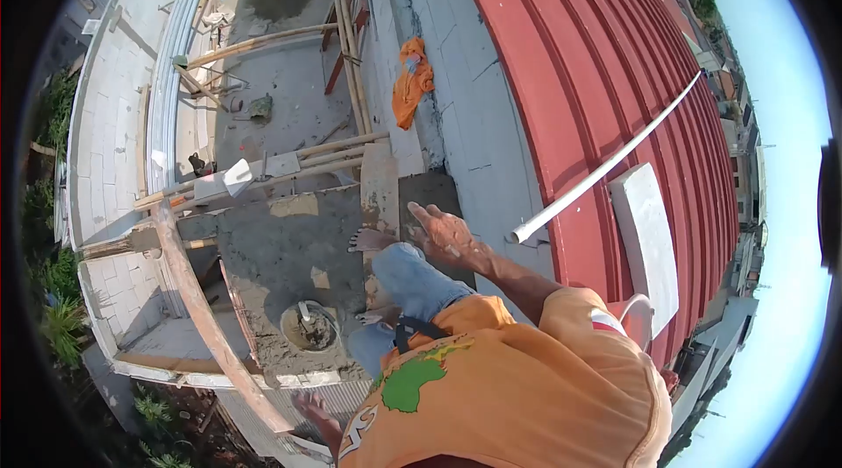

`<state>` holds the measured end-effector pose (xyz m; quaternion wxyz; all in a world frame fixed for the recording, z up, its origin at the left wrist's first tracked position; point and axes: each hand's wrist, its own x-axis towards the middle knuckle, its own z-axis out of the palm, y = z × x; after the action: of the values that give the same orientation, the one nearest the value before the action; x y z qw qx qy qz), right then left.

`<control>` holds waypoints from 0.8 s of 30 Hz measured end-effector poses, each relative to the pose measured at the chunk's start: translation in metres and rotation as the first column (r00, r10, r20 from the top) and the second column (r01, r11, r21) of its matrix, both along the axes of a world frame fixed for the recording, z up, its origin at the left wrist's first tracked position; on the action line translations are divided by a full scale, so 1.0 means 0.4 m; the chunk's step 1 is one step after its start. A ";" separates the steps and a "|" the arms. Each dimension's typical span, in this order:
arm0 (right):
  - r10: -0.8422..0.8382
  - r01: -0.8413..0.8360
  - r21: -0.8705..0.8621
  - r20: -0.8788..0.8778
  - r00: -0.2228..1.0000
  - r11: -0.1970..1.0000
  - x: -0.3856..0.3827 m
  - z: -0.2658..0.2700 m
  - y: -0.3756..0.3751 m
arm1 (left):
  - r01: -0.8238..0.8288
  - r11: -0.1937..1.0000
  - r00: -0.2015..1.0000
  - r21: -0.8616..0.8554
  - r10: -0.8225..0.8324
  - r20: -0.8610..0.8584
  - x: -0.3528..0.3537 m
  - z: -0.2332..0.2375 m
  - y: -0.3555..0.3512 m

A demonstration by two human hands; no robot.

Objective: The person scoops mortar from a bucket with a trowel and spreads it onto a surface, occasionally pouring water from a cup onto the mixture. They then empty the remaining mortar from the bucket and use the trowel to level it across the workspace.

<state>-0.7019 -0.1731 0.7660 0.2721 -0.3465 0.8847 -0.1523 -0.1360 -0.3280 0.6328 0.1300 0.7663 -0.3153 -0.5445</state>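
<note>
My right hand (449, 235) reaches forward past my knee with its fingers stretched out and nothing in them. Beneath it lies grey mortar (430, 196) beside the block wall (491, 178). At lower left, my left hand (319, 417) hangs by my side, fingers spread and without anything in its grasp. A bucket of mortar (323, 336) stands near that hand, with a grey tool handle (304, 311) sticking out of it. My bare feet are by a mortar-smeared plank (379, 192) on the rough grey slab (272, 249).
A red ribbed roof (561, 56) rises on the right, carrying a white pipe (605, 165) and a pale block (647, 240). An orange cloth (410, 95) lies on the wall ledge. A wooden beam (206, 319) and bamboo poles (263, 40) cross a drop to a lower floor.
</note>
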 end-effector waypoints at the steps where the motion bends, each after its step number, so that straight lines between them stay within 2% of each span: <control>1: -0.054 0.054 -0.053 0.002 0.999 0.997 0.000 0.058 0.023 | 0.073 0.997 0.997 0.010 -0.073 0.000 -0.029 0.024 -0.040; 3: -0.146 0.147 -0.101 0.016 0.989 0.984 0.010 0.119 0.084 | 0.204 0.979 0.979 0.015 -0.204 -0.002 -0.089 0.064 -0.118; 5: -0.220 0.183 -0.279 -0.110 0.969 0.943 0.012 0.158 0.159 | 0.299 0.954 0.954 0.016 -0.299 -0.014 -0.151 0.086 -0.179; 8: -0.429 0.382 -0.296 -0.113 0.896 0.875 0.020 0.247 0.259 | 0.419 0.907 0.908 0.029 -0.419 -0.031 -0.248 0.103 -0.240; 9: -0.498 0.407 -0.368 -0.196 0.845 0.836 0.030 0.239 0.309 | 0.453 0.891 0.891 0.035 -0.452 -0.036 -0.269 0.105 -0.255; 10: -0.534 0.445 -0.361 -0.200 0.822 0.820 0.042 0.242 0.360 | 0.488 0.871 0.873 0.047 -0.487 -0.040 -0.294 0.105 -0.269; 14: -0.750 0.659 -0.372 -0.436 0.498 0.654 0.116 0.318 0.572 | 0.617 0.782 0.787 0.086 -0.613 -0.068 -0.403 0.101 -0.316; 15: -0.789 0.704 -0.394 -0.469 0.398 0.590 0.135 0.355 0.631 | 0.638 0.765 0.770 0.088 -0.634 -0.073 -0.425 0.101 -0.323; 17: -0.788 0.734 -0.478 -0.602 0.125 0.482 0.176 0.412 0.770 | 0.683 0.726 0.730 0.083 -0.677 -0.088 -0.467 0.101 -0.343; 18: -0.772 0.800 -0.440 -0.633 0.045 0.407 0.205 0.448 0.836 | 0.699 0.711 0.715 0.074 -0.692 -0.100 -0.485 0.101 -0.351; 20: -0.747 0.970 -0.084 -0.654 0.119 0.228 0.286 0.467 1.000 | 0.735 0.675 0.676 0.055 -0.727 -0.117 -0.519 0.106 -0.381; 21: -0.891 0.981 0.097 -0.412 0.191 0.166 0.323 0.469 1.058 | 0.758 0.651 0.648 0.034 -0.748 -0.142 -0.538 0.104 -0.387; 22: -0.940 0.970 0.184 -0.272 0.204 0.157 0.346 0.453 1.078 | 0.759 0.650 0.646 0.029 -0.749 -0.145 -0.560 0.119 -0.377; 23: -0.971 0.948 0.276 -0.133 0.198 0.156 0.370 0.437 1.099 | 0.762 0.647 0.642 -0.006 -0.757 -0.125 -0.580 0.146 -0.360; 24: -0.989 0.915 0.388 -0.057 0.139 0.106 0.393 0.409 1.101 | 0.763 0.645 0.639 -0.041 -0.762 -0.101 -0.586 0.162 -0.352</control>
<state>-0.5449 0.2672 0.9297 0.2563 0.3797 0.8711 -0.1770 -0.3704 -0.4689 0.6976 -0.0966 0.5317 -0.5994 -0.5905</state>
